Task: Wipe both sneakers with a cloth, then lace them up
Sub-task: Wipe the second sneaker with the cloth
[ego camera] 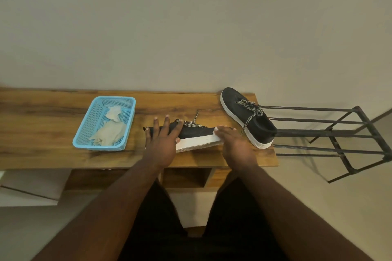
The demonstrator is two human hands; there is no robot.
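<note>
A black sneaker [195, 132] with a white sole lies tipped on its side at the middle of the wooden table [42, 125], sole facing me, its speckled lace loose. My left hand [163, 142] grips its left half, fingers spread over the upper and thumb on the sole. My right hand [233, 144] rests on its right end, and a small white cloth [217, 129] shows under the fingertips. The second black sneaker [248, 116] stands upright on the table's right corner, laced, toe pointing away.
A blue plastic basket [84, 131] on the table's left holds a white cloth [113, 112] and a beige cloth [108, 133]. A black metal rack [339, 133] stands right of the table. The wall runs directly behind the table.
</note>
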